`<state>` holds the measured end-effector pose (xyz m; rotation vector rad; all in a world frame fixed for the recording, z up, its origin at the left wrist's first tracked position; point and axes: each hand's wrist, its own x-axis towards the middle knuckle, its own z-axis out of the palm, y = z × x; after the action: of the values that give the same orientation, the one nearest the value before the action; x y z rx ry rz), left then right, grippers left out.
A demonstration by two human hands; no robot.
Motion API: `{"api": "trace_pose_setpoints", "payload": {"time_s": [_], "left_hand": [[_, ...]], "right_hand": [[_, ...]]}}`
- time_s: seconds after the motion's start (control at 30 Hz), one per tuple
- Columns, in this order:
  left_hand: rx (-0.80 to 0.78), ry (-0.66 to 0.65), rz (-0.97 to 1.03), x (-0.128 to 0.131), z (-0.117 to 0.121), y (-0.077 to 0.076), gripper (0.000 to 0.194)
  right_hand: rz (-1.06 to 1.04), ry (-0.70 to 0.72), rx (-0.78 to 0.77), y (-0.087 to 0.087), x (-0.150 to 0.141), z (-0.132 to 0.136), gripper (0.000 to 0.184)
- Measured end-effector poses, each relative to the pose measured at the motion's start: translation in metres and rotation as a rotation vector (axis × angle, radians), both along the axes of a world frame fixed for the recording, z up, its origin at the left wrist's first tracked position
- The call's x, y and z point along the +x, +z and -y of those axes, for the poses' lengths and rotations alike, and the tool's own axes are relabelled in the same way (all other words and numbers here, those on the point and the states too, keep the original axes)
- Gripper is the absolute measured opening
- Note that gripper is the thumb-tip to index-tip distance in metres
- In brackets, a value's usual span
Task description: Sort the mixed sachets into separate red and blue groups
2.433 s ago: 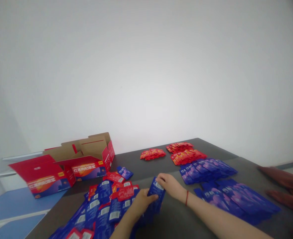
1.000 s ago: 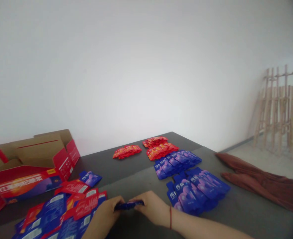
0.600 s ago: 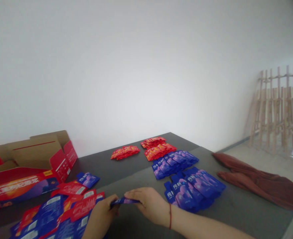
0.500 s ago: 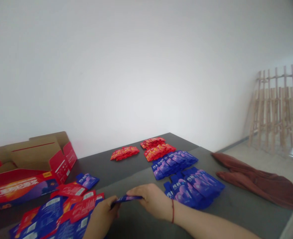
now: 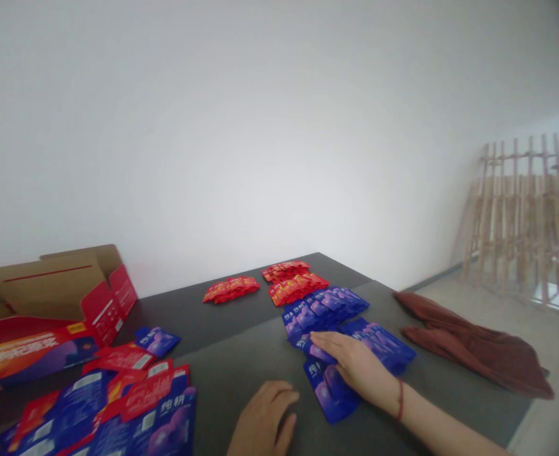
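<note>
My right hand (image 5: 355, 367) lies flat, fingers stretched, on the near row of blue sachets (image 5: 384, 345), pressing the blue sachet (image 5: 329, 396) at its front end. Resting open on the dark table (image 5: 241, 367) is my left hand (image 5: 265, 421), palm down, holding nothing. It sits between that row and a loose heap of blue and red sachets (image 5: 118, 405) at the lower left.
A second row of blue sachets (image 5: 324, 304) and rows of red sachets (image 5: 232, 289) lie farther back. An open red cardboard box (image 5: 46, 316) stands at the left. A brown cloth (image 5: 469, 345) lies at the table's right edge; wooden slats (image 5: 521, 215) lean on the wall.
Both hands held one blue sachet between them near the heap. My right hand has carried it right and laid it on the near blue row; my left hand has let go and dropped to the table.
</note>
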<state>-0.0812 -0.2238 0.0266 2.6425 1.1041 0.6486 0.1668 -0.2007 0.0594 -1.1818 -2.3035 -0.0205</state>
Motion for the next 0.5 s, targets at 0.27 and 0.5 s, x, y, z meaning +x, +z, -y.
{"api": "trace_pose_setpoints", "payload": {"time_s": [0.27, 0.5], "left_hand": [[-0.008, -0.174, -0.07, 0.058, -0.005, -0.051, 0.058], [-0.096, -0.103, -0.02, 0.061, -0.009, -0.067, 0.058]], "right_hand": [[0.182, -0.121, 0.154, -0.035, 0.033, 0.006, 0.051], [0.235, -0.172, 0.137, -0.043, 0.039, 0.025, 0.049]]}}
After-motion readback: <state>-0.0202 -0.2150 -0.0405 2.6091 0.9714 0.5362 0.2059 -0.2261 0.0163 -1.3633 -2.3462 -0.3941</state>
